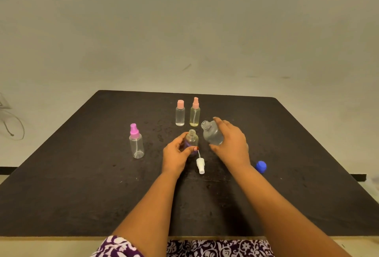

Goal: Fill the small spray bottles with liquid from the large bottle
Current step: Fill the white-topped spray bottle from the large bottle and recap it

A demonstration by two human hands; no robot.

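Observation:
My left hand (178, 155) grips a small clear spray bottle (192, 139) that stands upright on the black table (82, 185) with its neck uncapped. Just to its right, my right hand (231, 142) holds the large clear bottle (211, 133), open-mouthed and tilted left toward the small one. A white spray head (200, 163) with its tube lies on the table just in front of the small bottle. The blue cap (261, 166) rests to the right of my right wrist.
A pink-topped spray bottle (136, 141) stands to the left. Two peach-topped bottles (180, 113) (194, 112) stand behind, near the far edge. A wall rises beyond the table, and a wire object (10, 121) sits at far left.

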